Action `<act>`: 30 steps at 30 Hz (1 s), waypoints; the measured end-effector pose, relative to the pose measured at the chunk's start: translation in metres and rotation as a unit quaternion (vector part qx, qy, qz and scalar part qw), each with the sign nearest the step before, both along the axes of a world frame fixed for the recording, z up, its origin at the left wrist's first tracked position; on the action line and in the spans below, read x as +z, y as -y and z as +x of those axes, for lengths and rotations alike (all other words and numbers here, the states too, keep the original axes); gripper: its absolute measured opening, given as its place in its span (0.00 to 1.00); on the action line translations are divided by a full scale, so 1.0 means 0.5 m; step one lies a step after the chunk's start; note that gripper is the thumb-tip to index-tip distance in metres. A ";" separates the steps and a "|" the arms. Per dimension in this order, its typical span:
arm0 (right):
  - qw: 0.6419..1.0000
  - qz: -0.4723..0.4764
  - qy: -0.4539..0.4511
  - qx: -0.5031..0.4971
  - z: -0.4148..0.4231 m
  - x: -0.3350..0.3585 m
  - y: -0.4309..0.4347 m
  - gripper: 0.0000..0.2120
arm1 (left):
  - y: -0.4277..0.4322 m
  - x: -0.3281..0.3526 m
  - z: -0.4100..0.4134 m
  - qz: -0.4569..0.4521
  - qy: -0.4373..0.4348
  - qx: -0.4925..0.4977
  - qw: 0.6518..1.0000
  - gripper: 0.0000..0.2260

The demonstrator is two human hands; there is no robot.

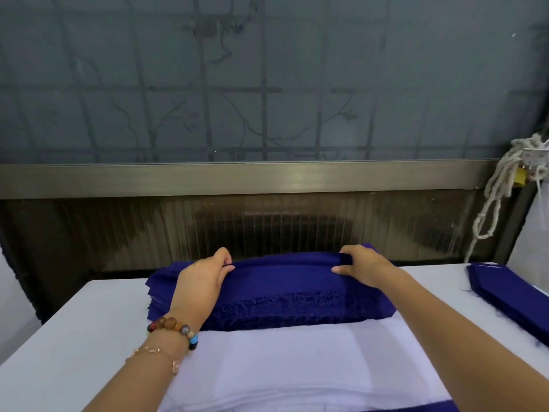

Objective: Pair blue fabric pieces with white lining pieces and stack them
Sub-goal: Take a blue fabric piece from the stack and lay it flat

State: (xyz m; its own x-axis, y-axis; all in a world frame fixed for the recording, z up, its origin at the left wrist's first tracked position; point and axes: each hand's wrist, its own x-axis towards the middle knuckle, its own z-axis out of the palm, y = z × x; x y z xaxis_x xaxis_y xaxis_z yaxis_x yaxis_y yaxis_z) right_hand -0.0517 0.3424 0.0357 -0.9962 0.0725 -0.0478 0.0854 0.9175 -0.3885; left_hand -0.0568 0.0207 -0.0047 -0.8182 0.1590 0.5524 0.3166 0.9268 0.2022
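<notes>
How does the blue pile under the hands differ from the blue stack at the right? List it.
The blue pile is thick and humped, with a frayed edge; the right stack is thinner and flat. The left hand and right hand grip the blue pile's top; the right stack lies untouched. Both are dark blue.

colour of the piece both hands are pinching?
Dark blue fabric, head view; left hand, right hand.

Frosted window [267,78] across the upper view, grid bars and thin branch shadows showing through. Brushed metal rail [237,178] below it, then a dark ribbed panel [267,224]. White table [74,322] in front. Knotted white rope [493,197] hangs at right beside a yellow padlock [520,176].
</notes>
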 end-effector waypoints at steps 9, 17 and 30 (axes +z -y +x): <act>0.990 -0.023 -0.010 -0.137 0.017 -0.025 -0.120 0.23 | 0.058 0.034 0.004 -0.047 0.053 -0.030 0.997 0.11; 0.986 0.001 -0.105 -0.129 0.038 -0.032 -0.089 0.11 | 0.148 0.028 0.017 0.248 0.176 0.036 0.952 0.08; 0.909 -0.295 -0.197 -0.218 0.010 -0.060 -0.066 0.03 | 0.151 -0.004 0.025 0.506 0.145 0.057 0.848 0.06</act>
